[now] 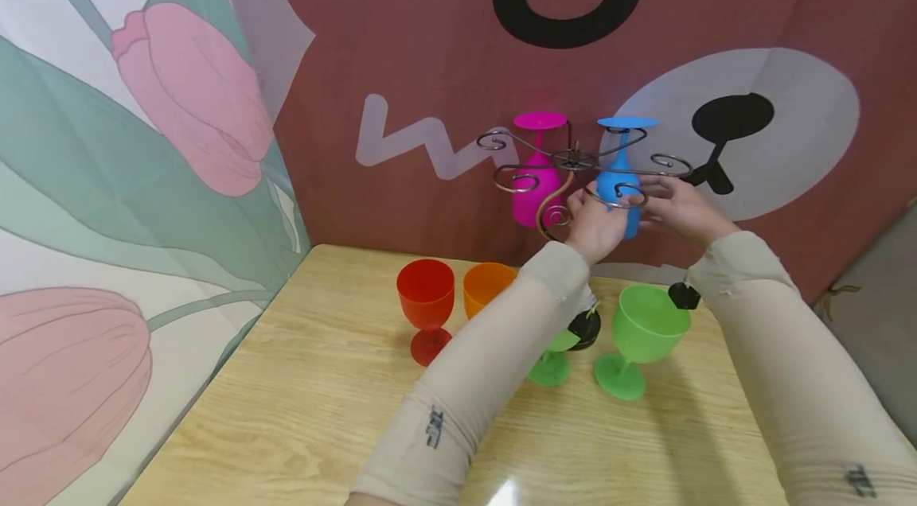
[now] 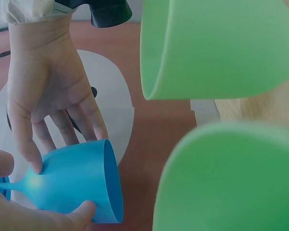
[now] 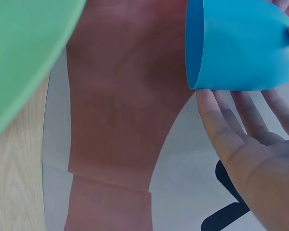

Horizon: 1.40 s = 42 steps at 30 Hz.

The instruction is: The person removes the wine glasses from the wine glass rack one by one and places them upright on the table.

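Observation:
A blue plastic goblet [image 1: 620, 186] hangs upside down, base up, on a curled metal rack [image 1: 575, 161]. My left hand [image 1: 598, 226] holds its bowl from the left, with fingertips against it in the left wrist view. From the other side my right hand [image 1: 677, 208] holds the same bowl, thumb near the stem and fingers along the wall, as the right wrist view shows on the blue goblet [image 3: 243, 45]. A magenta goblet [image 1: 536, 192] hangs upside down on the rack, left of the blue one. The rack's lower part is partly hidden behind my left hand.
On the wooden table [image 1: 286, 379] stand a red goblet [image 1: 426, 295], an orange goblet [image 1: 487, 283] partly behind my left sleeve, and two green goblets, the right green goblet [image 1: 648, 323] in plain sight. A printed cloth [image 1: 401, 196] hangs behind the table.

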Available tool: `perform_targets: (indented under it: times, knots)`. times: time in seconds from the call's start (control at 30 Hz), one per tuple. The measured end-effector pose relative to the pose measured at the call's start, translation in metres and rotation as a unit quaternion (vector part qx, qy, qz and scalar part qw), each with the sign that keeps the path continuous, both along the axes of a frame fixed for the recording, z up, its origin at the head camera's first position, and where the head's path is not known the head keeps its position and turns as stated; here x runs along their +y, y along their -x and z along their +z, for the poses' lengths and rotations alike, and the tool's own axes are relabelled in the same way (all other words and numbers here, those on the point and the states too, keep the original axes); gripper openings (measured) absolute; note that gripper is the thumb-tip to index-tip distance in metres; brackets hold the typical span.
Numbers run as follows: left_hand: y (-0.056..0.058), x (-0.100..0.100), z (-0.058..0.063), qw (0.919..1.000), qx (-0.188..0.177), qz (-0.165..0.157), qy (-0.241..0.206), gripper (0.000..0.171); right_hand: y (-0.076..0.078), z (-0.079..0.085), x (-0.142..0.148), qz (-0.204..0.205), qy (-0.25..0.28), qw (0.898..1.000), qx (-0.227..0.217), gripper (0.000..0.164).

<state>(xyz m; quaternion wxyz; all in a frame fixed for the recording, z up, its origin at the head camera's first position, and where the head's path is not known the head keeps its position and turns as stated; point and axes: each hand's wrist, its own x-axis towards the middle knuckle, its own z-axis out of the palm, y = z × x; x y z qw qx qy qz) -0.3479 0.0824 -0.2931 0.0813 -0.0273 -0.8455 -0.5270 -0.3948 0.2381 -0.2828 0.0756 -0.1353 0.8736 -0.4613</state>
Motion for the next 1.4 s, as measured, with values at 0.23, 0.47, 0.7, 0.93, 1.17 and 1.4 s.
perform_targets:
  times: [0.23,0.47,0.7,0.93,1.17,1.4]
  knots:
    - [-0.0047,0.0015,-0.0015,0.9999,-0.016,0.001,0.001,0.06,0.0003,-0.0031,0.0034,0.008,0.015,1.0,-0.007,0.078]
    - [-0.0069,0.0043,-0.0013,0.9996,-0.001,0.027,-0.005,0.059,-0.0036,-0.0035,0.004,0.015,0.068,0.998,-0.008,0.078]
    - [-0.0068,0.003,-0.0023,0.9995,0.018,0.027,-0.003,0.057,-0.0067,-0.0036,0.0044,0.021,0.06,0.998,0.017,0.081]
    - [-0.0065,0.0048,-0.004,0.9992,0.024,0.032,0.012,0.058,-0.0092,-0.0006,0.0059,0.0,0.046,0.998,0.034,0.081]
    - [-0.0081,0.0049,-0.0022,0.9986,0.025,0.046,0.008,0.058,-0.008,0.0013,0.0025,-0.01,0.025,0.998,0.055,0.082]
    - [-0.0108,0.0049,-0.0009,0.9992,0.003,0.04,-0.005,0.067,-0.0084,0.003,-0.0024,-0.016,-0.003,0.997,0.076,0.081]
